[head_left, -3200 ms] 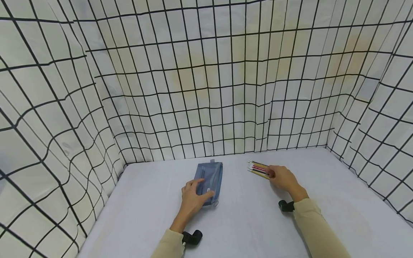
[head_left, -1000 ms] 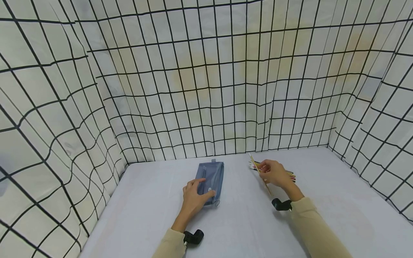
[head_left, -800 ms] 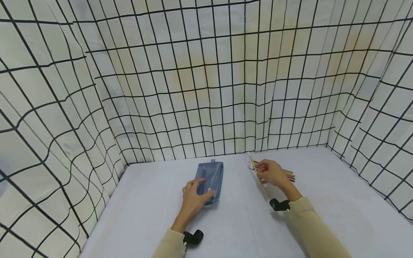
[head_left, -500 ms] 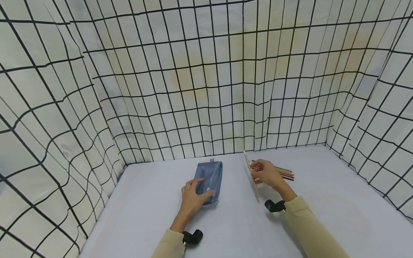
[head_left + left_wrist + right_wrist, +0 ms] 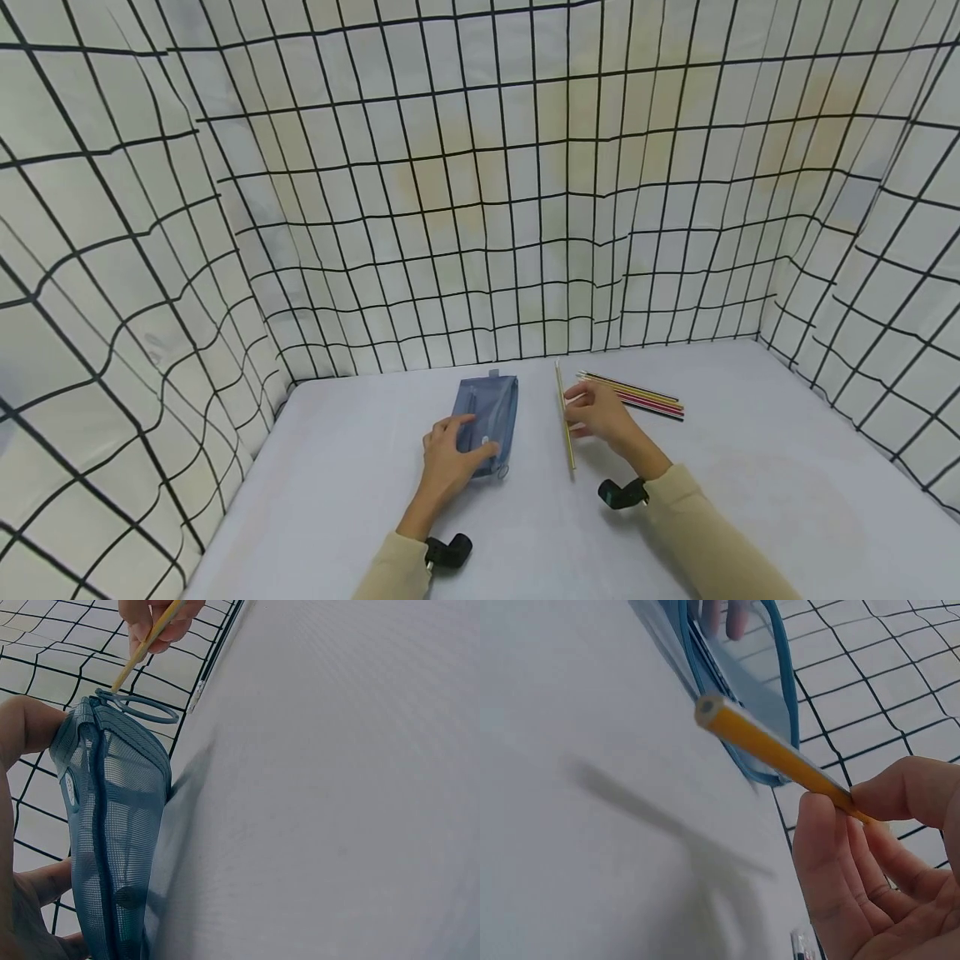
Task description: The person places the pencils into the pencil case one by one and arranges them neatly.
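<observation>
My left hand (image 5: 444, 457) holds a blue mesh pencil case (image 5: 497, 400) on the table, thumb on one side and fingers on the other. In the left wrist view the case (image 5: 127, 787) shows a dark zip and a loop at its far end. My right hand (image 5: 606, 418) pinches a yellow pencil (image 5: 560, 398) between thumb and fingers, to the right of the case and apart from it. In the right wrist view the pencil's flat end (image 5: 708, 711) points towards the camera, with the blue-edged case (image 5: 789, 682) behind it. Some right-hand fingers are hidden.
Several pencils (image 5: 652, 403), black, yellow and red, lie fanned together on the white table (image 5: 337, 467) right of my right hand. White walls with a black grid (image 5: 525, 200) close off the back and both sides.
My right hand was at the pencil bundle; it now holds one yellow pencil and has moved left towards the case. The pencil has turned to point more away from me. My left hand stays put.
</observation>
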Available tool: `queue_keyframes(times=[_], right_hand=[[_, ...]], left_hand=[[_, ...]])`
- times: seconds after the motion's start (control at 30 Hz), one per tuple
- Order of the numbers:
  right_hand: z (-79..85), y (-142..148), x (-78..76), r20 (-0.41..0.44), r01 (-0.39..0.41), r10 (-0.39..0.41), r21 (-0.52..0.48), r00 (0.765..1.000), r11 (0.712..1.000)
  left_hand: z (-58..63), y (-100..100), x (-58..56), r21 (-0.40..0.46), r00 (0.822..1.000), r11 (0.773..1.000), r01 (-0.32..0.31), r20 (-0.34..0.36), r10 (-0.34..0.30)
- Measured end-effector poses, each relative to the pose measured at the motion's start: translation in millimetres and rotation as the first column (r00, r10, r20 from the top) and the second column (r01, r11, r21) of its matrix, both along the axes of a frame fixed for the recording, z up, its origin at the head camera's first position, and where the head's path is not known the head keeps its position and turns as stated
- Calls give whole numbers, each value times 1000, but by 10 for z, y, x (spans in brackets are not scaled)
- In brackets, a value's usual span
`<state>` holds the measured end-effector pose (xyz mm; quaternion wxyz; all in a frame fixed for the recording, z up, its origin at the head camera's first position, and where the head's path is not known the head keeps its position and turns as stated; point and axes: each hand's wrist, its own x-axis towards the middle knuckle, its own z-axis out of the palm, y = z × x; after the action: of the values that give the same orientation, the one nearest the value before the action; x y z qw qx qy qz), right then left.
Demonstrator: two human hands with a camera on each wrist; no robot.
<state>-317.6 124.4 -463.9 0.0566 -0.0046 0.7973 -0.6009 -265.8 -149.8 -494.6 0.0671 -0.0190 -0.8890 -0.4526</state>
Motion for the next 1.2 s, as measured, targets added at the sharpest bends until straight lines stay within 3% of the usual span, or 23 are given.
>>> queue_keyframes(times=[0.37,0.73,1.2], right_hand=[[-36,-182,89,90,-11,17,-73,996,997],[-89,-336,122,129,-68,89,-159,988,985],[-103,-541,51,188,-58,99,-213,977,975]], left_hand=[[-17,11,-9,-8,1000,1000,2,-7,-2],[-12,11,-10,-13,1000,1000,-8,-8,8],[-3,12,-6,-22,1000,1000,-11,10,11]])
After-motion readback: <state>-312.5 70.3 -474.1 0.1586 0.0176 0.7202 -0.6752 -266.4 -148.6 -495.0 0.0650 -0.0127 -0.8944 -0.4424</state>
